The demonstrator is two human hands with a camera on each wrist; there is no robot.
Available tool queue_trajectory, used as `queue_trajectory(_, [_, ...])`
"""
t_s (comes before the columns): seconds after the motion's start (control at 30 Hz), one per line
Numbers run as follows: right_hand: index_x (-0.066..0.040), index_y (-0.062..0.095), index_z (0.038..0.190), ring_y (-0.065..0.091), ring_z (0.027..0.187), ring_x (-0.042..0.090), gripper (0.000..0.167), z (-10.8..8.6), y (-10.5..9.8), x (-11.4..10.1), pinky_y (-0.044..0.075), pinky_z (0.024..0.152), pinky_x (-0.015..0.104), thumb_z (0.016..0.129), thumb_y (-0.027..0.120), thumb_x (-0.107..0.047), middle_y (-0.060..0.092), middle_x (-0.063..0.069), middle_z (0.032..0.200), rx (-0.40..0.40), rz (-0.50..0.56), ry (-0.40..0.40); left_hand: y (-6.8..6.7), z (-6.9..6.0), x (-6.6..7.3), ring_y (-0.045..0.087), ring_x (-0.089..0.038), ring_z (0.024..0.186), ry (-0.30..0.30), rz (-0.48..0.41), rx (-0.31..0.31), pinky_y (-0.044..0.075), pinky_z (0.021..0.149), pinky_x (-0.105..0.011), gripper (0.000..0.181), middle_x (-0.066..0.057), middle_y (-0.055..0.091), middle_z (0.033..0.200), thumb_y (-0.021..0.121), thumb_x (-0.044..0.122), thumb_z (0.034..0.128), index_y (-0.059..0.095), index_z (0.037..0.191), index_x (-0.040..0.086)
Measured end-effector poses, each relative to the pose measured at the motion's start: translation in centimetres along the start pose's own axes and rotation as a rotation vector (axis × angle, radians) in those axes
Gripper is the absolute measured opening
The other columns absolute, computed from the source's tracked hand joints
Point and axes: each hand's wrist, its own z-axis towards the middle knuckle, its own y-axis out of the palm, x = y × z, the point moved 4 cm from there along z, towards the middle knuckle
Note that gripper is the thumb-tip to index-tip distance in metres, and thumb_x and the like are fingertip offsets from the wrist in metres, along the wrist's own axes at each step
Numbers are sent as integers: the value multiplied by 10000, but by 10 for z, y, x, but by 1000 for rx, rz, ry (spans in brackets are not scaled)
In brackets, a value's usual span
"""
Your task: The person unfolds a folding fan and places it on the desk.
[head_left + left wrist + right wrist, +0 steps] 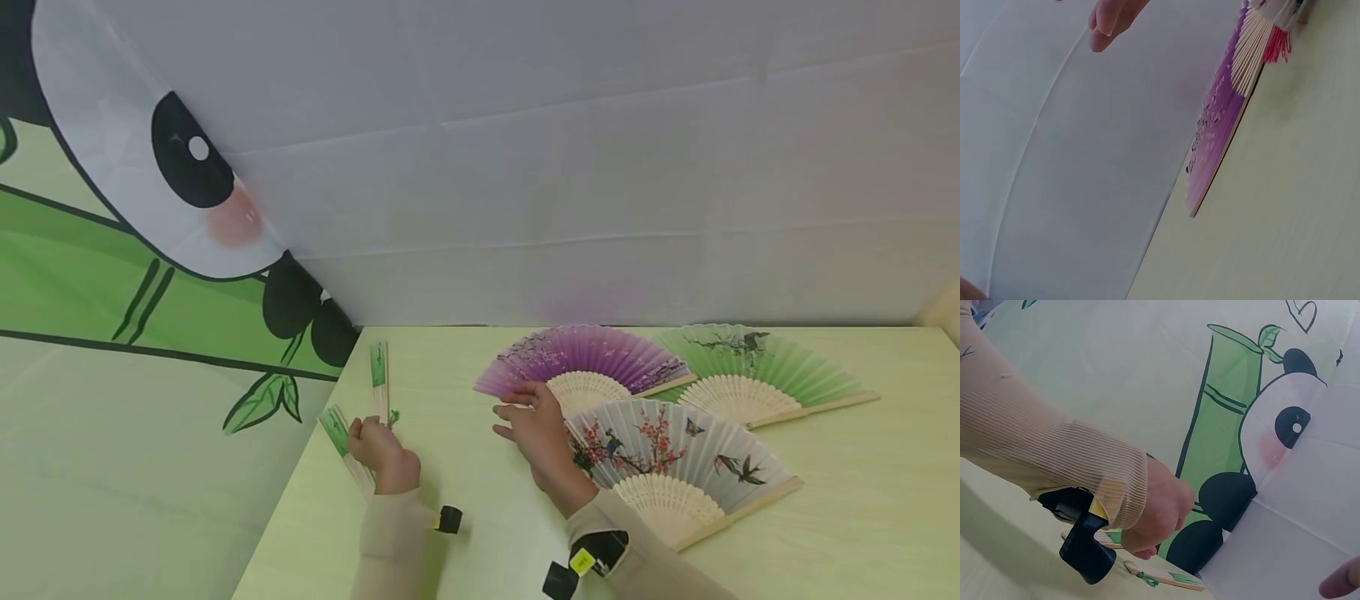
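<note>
My left hand hovers at the left side of the table, fingers loosely curled with nothing visible in them. Around it lie two folded fans with green and pale wooden ends, one folded fan behind and another folded fan to its left. My right hand is raised with spread, slightly bent fingers, holding nothing. Close to it, a spread purple fan lies behind, and a spread white fan with red blossoms and birds lies to the right. A spread green fan is farther right.
The pale table meets a white cloth wall at its back edge. A cloth with a printed panda and green bamboo hangs at the left. A red tassel shows beside the purple fan in the left wrist view.
</note>
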Motion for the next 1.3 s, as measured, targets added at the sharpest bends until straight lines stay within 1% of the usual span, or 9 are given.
queue_trajectory(0.13, [85,537,1263,699,951,267,324,5,11,3,640,856,472,966,649,24,631,219,1164,1,-6,10,2,12,6,340,-238,1421,37,-5,14,308,1185,-312,560,-150,264,1645,342,83,1047,262,1596,9])
queue_trajectory(0.33, [70,548,1265,689,1008,323,328,10,28,9,644,847,463,959,660,30,619,242,1184,-27,-22,23,3,31,8,414,-158,1252,74,1,51,401,1105,-253,570,-2,376,1344,505,21,1048,299,1580,32])
queue_trajectory(0.43, [71,552,1259,693,1023,341,326,13,35,13,645,843,462,953,659,41,613,259,1188,-39,-27,24,2,42,8,414,-206,1326,91,3,44,426,1110,-258,577,9,378,1297,540,-12,1039,312,1568,21])
queue_trajectory(0.53, [64,566,1242,696,996,329,315,17,41,17,648,830,450,943,664,48,618,239,1158,-37,-36,28,2,51,8,365,-288,1459,112,78,8,405,1162,-289,581,-59,378,1385,528,-37,1031,314,1570,-9])
queue_trajectory(0.63, [63,574,1235,692,983,324,311,21,48,20,650,819,436,937,663,53,625,218,1135,-36,-49,33,1,61,8,294,-329,1537,134,200,-33,363,1219,-336,612,-163,341,1528,529,-35,1025,301,1593,-34])
queue_trajectory(0.83, [49,599,1198,696,914,300,299,26,62,24,654,789,418,906,663,67,642,180,1074,-31,-69,37,2,77,10,295,-362,1532,165,367,-109,367,1229,-411,656,-232,284,1638,533,-22,1032,257,1626,-38])
queue_trajectory(1.03, [28,605,1162,665,809,215,279,29,73,29,652,766,399,887,647,58,640,150,1048,-63,-100,32,3,84,14,295,-426,1531,199,501,-166,310,1254,-496,678,-292,245,1666,518,-37,1003,246,1622,-80])
queue_trajectory(1.17, [26,606,1159,688,839,290,281,30,75,35,652,764,398,881,639,53,632,148,1046,-70,-115,48,4,87,13,257,-455,1545,202,626,-195,255,1277,-518,683,-308,261,1663,521,-25,984,272,1617,-80])
queue_trajectory(1.3, [24,614,1151,705,901,409,289,31,78,41,651,746,386,865,638,55,635,147,1033,-75,-122,62,5,91,11,300,-498,1496,240,775,-203,315,1238,-559,678,-358,324,1604,486,-41,928,341,1588,-94])
